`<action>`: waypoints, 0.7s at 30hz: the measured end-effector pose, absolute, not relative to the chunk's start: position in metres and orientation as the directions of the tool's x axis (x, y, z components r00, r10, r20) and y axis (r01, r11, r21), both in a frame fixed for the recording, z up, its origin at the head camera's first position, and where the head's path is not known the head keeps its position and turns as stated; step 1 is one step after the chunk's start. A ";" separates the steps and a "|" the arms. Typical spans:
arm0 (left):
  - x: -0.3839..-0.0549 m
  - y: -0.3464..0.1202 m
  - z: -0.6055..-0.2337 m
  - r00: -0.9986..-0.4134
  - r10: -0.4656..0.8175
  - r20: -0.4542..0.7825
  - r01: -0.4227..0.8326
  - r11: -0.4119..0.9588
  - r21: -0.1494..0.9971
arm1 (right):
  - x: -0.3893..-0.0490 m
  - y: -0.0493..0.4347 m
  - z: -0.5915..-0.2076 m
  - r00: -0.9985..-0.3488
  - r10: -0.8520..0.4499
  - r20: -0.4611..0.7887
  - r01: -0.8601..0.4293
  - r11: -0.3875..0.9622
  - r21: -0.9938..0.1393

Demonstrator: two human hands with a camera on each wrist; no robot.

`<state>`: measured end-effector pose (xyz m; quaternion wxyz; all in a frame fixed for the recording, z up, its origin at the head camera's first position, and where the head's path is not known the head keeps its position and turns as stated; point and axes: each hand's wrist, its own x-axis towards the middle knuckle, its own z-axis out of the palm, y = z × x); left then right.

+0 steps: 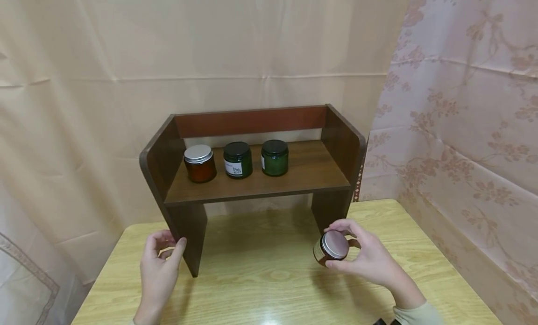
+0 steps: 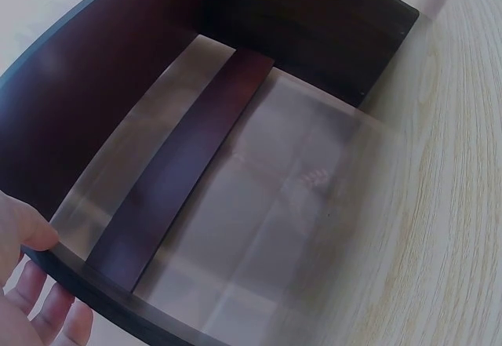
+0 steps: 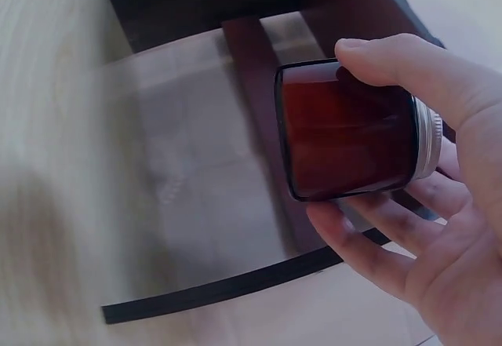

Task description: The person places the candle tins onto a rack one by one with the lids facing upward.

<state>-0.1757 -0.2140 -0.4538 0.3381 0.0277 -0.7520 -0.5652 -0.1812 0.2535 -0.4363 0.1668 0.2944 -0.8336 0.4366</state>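
A small dark wooden shelf (image 1: 256,193) stands on the table. My left hand (image 1: 160,264) pinches the front edge of its left side panel (image 1: 187,231), thumb on one face and fingers round the other, as the left wrist view also shows. My right hand (image 1: 363,257) holds an amber glass jar (image 3: 349,130) with a silver lid (image 1: 336,244), tilted, in front of the right side panel. Its thumb and fingers lie on opposite sides of the glass. Up on the board sit another silver-lidded amber jar (image 1: 201,168) and two green jars with black lids, one left (image 1: 238,160) and one right (image 1: 275,158).
The light wood-grain table (image 1: 269,287) reaches under and in front of the shelf. Behind it hangs a beige curtain (image 1: 260,45); a pink floral cloth (image 1: 466,115) hangs along the right side. A low rail (image 1: 252,121) runs across the shelf's back.
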 end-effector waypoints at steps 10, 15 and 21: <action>-0.176 -0.214 -0.455 -0.769 -0.421 0.482 0.352 0.351 0.868 | -0.176 0.254 -0.408 -0.703 -0.369 0.608 -0.706 0.459 -0.538; -0.176 -0.214 -0.455 -0.768 -0.420 0.483 0.350 0.356 0.866 | -0.174 0.252 -0.392 -0.683 -0.356 0.638 -0.720 0.473 -0.507; -0.175 -0.214 -0.455 -0.772 -0.418 0.479 0.344 0.360 0.867 | -0.170 0.248 -0.374 -0.655 -0.344 0.672 -0.739 0.477 -0.476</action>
